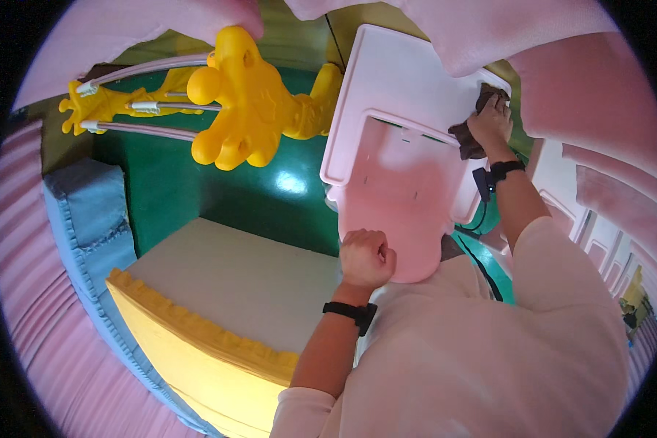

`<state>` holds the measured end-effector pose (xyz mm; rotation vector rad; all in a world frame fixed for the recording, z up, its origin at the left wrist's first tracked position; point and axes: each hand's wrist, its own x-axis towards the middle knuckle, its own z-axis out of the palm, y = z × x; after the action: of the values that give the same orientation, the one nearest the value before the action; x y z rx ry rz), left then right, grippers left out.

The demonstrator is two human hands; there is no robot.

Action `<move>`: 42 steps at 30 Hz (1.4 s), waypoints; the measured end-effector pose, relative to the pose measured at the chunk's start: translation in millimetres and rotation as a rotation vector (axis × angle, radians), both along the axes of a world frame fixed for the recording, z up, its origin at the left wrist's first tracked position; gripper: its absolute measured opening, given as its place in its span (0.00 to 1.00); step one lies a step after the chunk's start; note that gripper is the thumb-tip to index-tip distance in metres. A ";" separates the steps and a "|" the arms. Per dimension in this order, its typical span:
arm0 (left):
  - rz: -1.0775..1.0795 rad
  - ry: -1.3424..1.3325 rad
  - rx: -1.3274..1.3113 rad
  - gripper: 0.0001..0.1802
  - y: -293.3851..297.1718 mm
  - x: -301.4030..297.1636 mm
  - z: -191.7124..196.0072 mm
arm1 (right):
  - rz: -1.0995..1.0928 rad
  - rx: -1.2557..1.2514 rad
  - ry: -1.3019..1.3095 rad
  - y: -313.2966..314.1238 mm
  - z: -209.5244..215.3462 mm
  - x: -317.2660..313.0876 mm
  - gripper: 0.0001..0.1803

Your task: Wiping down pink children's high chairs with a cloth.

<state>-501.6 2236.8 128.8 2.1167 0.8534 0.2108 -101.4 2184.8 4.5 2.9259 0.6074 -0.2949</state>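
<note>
Right hand (491,120) clamped on a dark cloth (469,135) against the pink plastic panel's (398,157) far edge — left hand (365,255) fisted at its near edge — looks stiff, light, slick; best gripped by the rims.

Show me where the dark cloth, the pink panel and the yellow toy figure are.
dark cloth (469,139), head view, lower fold below the right hand.
pink panel (401,182), head view, middle of its recessed face.
yellow toy figure (244,102), head view, its body.
</note>
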 end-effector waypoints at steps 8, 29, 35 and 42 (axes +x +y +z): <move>0.001 -0.003 -0.018 0.07 -0.9 -2.1 -2.8 | -0.116 -0.106 -0.053 27.1 -7.2 25.5 0.45; 0.020 0.025 -0.018 0.07 -2.5 -6.1 -2.6 | 0.452 0.440 -0.027 3.7 -7.5 -16.1 0.43; 0.022 -0.040 -0.011 0.06 -1.6 -1.0 -1.8 | 0.264 0.366 -0.263 -27.7 -48.6 24.1 0.42; 0.029 -0.048 -0.035 0.07 1.8 0.1 -1.5 | 0.147 0.436 -0.346 37.8 -53.1 17.9 0.39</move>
<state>-501.5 2238.6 127.4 2.0597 0.8540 0.2589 -83.5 2222.6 -48.6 3.1895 0.9189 0.4036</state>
